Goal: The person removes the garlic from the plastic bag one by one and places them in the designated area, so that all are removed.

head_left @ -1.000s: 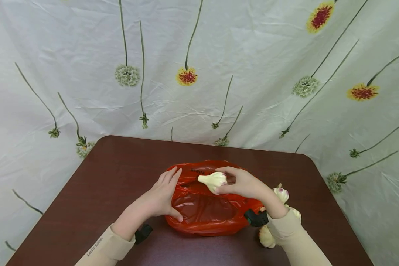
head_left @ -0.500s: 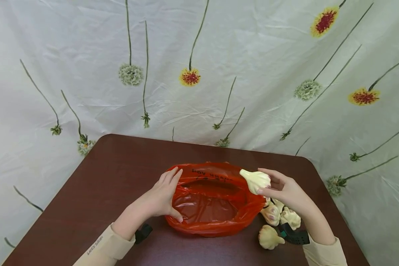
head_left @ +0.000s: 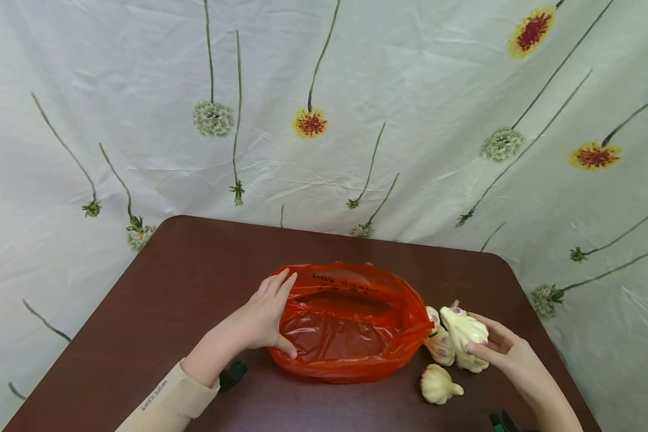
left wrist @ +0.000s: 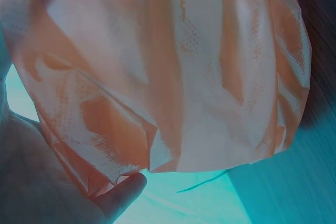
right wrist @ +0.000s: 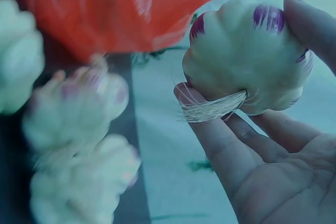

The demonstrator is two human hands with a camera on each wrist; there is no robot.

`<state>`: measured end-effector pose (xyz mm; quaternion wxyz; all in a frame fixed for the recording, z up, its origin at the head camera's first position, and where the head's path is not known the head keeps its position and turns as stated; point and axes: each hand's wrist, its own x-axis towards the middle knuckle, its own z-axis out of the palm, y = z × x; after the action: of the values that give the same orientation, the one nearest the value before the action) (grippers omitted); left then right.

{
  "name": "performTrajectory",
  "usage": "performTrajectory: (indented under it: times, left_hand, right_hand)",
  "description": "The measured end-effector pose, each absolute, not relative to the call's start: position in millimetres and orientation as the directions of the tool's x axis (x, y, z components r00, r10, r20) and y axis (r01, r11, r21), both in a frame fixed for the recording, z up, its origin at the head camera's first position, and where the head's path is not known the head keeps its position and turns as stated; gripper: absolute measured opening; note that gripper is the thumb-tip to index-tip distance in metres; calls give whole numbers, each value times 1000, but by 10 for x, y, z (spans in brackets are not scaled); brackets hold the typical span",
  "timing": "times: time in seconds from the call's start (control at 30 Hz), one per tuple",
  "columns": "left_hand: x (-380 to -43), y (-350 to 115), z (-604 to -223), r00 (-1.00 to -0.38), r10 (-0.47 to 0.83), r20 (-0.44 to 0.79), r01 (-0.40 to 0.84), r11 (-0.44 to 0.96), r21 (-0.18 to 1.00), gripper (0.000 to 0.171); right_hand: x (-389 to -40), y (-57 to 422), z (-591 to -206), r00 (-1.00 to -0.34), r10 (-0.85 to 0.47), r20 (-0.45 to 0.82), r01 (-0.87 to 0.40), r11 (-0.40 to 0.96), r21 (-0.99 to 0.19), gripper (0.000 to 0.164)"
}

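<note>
A red plastic bag stands on the table with its mouth wide and facing up. At its left rim is my left hand, fingers straight and thumb spread apart, touching the bag's edge. The left wrist view has the bag's creased side up close, with the thumb at its edge. To the right of the bag, my right hand pinches a pale garlic bulb between thumb and fingers. In the right wrist view this garlic bulb shows purple patches and a root tuft.
Several other garlic bulbs cluster below and beside the held one, partly hidden by it. One separate garlic bulb lies nearer the front. The dark brown table ends at a flower-printed cloth behind.
My right hand has carried the garlic bulb from above the bag's mouth out to the right, over the other bulbs. The left hand has stayed at the bag's rim.
</note>
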<state>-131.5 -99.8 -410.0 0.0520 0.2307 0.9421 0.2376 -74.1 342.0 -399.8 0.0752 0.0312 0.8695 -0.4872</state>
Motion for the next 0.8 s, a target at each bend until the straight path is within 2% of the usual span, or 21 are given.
performTrajectory:
  times: [0.3,0.53,0.8]
  left_hand:
    - [-1329,-982,-4103,-888,460,5,407,778,478,134]
    - [-1329,-983,-4109,-886,463,5,408,776,481,133]
    - [-1338,-979,-4108,-888,461,3,404,776,484,132]
  right_hand:
    - [-554,3649,-4250,-958,25,-286,250,563,-787,70]
    - [-518,3699,-4425,-923,65,-380,327,653,-683,78]
    - [-548,3731,-4555,-890,58,-452,379,644,-664,80]
